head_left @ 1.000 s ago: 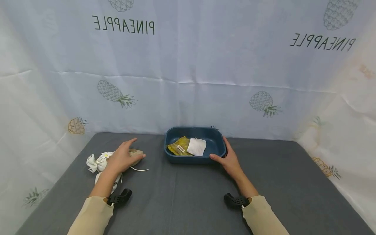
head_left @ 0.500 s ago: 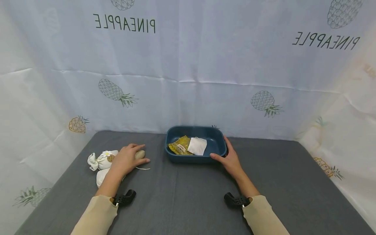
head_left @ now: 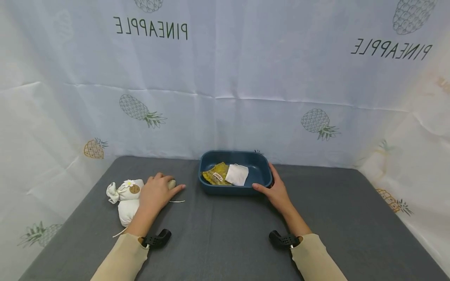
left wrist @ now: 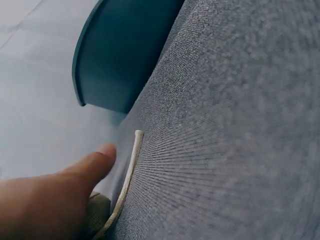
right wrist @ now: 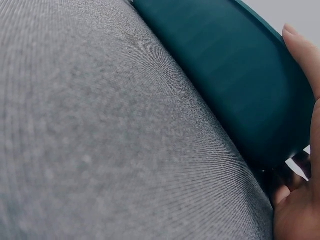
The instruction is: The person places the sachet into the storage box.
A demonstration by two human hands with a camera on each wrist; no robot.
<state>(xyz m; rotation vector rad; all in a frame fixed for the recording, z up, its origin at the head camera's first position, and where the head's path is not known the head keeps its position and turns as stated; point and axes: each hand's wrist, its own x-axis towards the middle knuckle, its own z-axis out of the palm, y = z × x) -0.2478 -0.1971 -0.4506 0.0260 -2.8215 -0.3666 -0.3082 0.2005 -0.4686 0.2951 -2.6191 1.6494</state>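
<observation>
Meanwhile, on a grey cloth-covered table (head_left: 225, 242), a person in beige sleeves is working with both bare hands before a white backdrop printed with pineapples (head_left: 225, 78). The left hand (head_left: 156, 193) is lying palm down over a small beige pouch (head_left: 171, 184), its fingers curling over the top of it so that only one end is peeking out beyond the knuckles; the hand appears to be closing on the pouch rather than merely resting there. A pale drawstring (head_left: 177, 201) is trailing from under the hand onto the cloth, and the left wrist view is showing the same cord (left wrist: 127, 182) running past the thumb toward the tray's near wall. Just beside the wrist, two white drawstring pouches are lying together, one bearing a daisy trim (head_left: 126, 186) and a plainer one (head_left: 127, 211) nearer the person.

The right hand (head_left: 277, 191) is clasping the right end of a dark blue tray (head_left: 261, 181), thumb along the front wall and fingers wrapping the corner, seemingly to keep it from sliding. The right wrist view is confirming the fingers pressing against the tray's outer wall (right wrist: 235, 75). Inside the tray, a yellow patterned pouch (head_left: 214, 174) and a white pouch (head_left: 236, 175) are lying side by side, touching, toward its left half. The tray is sitting near the table's far edge, a short way to the right of the beige pouch.
</observation>
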